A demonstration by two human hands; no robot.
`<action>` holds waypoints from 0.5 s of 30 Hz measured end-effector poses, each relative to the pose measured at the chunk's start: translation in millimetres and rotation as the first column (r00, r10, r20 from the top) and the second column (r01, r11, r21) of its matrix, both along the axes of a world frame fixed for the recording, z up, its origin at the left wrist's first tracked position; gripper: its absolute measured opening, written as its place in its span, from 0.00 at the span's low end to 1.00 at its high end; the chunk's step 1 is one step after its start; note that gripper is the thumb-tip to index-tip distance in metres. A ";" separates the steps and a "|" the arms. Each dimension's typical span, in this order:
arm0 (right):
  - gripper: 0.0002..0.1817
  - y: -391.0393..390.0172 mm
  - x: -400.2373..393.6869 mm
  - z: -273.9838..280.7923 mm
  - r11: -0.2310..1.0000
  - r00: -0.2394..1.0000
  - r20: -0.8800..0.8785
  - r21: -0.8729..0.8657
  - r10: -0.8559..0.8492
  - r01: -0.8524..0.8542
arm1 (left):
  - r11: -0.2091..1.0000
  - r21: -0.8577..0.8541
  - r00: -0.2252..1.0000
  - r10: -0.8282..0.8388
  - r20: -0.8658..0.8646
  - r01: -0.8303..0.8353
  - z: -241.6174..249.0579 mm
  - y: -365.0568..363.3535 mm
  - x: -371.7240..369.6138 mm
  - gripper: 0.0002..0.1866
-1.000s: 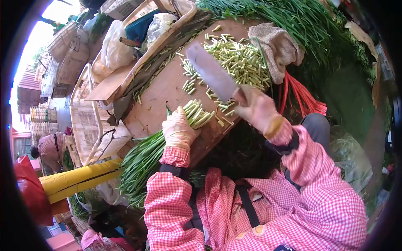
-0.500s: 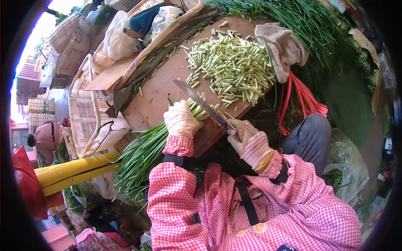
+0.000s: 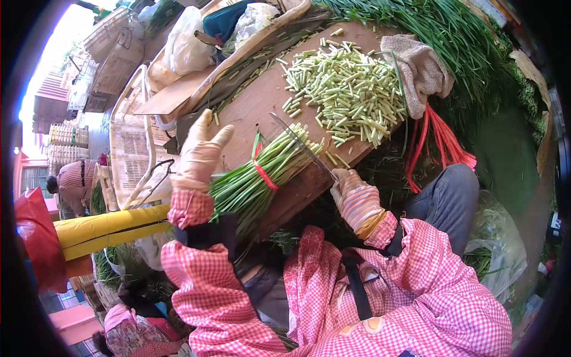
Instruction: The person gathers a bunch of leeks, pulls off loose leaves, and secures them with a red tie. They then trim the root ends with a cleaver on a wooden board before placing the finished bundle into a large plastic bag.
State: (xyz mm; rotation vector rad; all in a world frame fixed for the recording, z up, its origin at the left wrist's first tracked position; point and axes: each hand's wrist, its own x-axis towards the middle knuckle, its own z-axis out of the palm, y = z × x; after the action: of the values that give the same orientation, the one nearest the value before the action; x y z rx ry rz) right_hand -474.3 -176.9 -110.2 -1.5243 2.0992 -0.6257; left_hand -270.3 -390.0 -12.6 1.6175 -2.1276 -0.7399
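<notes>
A bundle of long green stalks [image 3: 247,181], tied with a red band [image 3: 264,174], lies across the wooden board [image 3: 247,125], its pale cut ends toward the upper right. My left hand [image 3: 201,149], in a pale glove, is raised at the left of the bundle with fingers apart, holding nothing. In my gloved right hand [image 3: 355,196] is a knife [image 3: 306,146], its blade slanting to the upper left across the bundle's cut ends. Beyond the blade sits a heap of short cut stalk pieces [image 3: 351,89].
A rumpled cloth [image 3: 419,68] lies at the board's right edge, with red strips [image 3: 437,146] hanging below it. Loose green stalks [image 3: 428,35] pile up behind. A yellow-wrapped pole [image 3: 113,229] juts in from the left, near plastic baskets [image 3: 128,152]. A person [image 3: 77,181] bends farther off.
My left hand has let go of the bundle and moved left, its fingers spreading and the red band now showing. The knife stays in my right hand near the cut ends.
</notes>
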 end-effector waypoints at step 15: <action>0.18 -2.3 -8.0 16.2 0.989 0.991 0.098 0.110 0.088 -0.099 | 0.979 0.049 0.834 -0.196 0.516 0.200 -67.5 64.1 -82.1 0.46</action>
State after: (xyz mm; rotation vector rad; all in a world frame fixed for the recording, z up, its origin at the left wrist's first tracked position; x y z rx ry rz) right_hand -482.3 -179.2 -93.9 -1.4915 1.9481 -0.5226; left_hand -352.3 -325.8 -80.1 1.7587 -2.7049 -0.3675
